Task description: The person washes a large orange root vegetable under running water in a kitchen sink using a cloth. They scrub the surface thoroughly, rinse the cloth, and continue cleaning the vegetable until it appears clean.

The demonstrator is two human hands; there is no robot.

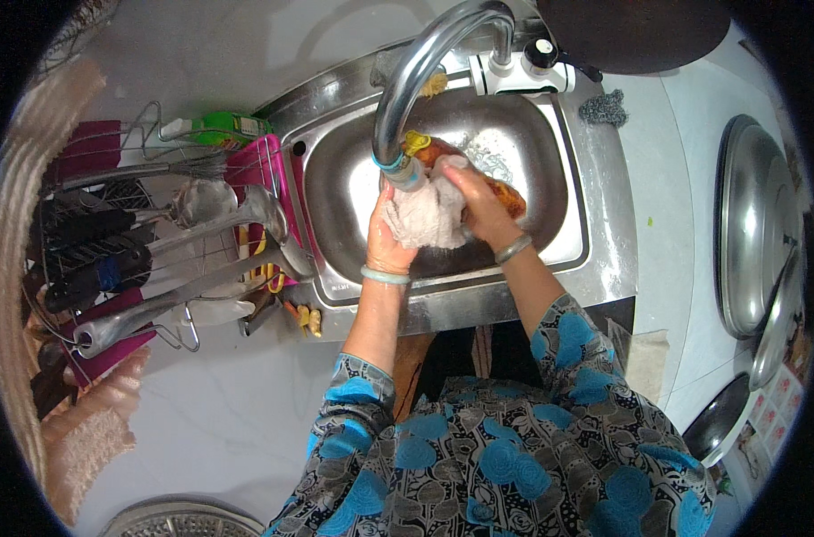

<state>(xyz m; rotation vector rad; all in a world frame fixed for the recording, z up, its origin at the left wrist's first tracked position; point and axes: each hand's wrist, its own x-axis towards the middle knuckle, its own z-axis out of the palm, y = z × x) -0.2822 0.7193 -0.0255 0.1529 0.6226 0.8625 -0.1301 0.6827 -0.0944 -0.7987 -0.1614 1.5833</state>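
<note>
Both my hands hold a wet whitish cloth (426, 218) over the stainless steel sink (340, 154), right under the faucet's spout (401, 171). My left hand (385, 238) supports the cloth from its left side. On the right, my right hand (481, 205) grips it with the thumb across the top. Behind the cloth and partly hidden by it lies an orange-brown thing (508, 197), whose kind I cannot make out. A yellow piece (417, 141) shows beside the spout. Water glistens on the basin floor near the drain.
The curved faucet (434, 50) arches over the basin. A wire rack (178, 268) with ladles and other utensils stands left, beside a green bottle (229, 129). Ginger pieces (309, 321) lie at the sink's front left. A steel scourer (603, 109) and a large metal lid (753, 228) are right.
</note>
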